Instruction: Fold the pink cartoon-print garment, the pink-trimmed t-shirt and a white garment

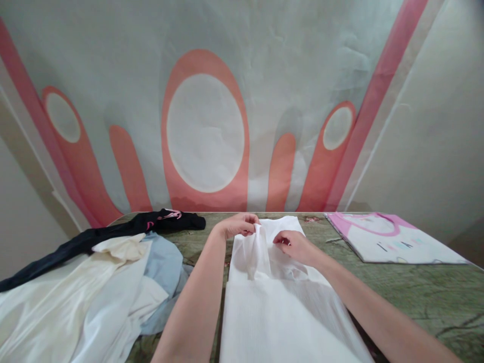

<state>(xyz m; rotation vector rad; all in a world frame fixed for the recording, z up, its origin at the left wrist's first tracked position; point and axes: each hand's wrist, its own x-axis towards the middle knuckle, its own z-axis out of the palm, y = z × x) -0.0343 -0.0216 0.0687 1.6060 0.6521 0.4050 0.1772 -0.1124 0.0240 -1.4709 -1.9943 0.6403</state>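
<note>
A white garment (280, 322) lies lengthwise on the table in front of me, its sides folded in to a long strip. Toward its far end the cloth is bunched up and raised. My left hand (241, 225) pinches a raised fold of this cloth, fingers closed on it. Just to the right, my right hand (295, 246) is at the same far part with its fingers curled in. Its fingertips touch or hover over the white cloth; whether they grip any of it is hidden.
Left of me lies a loose pile of cream, white and light blue clothes (94, 297), with a black garment (151, 222) behind it. A folded white and pink T-shirt (393, 239) rests at the right on the wood-patterned table (416, 297). A printed backdrop (317, 65) rises behind the table.
</note>
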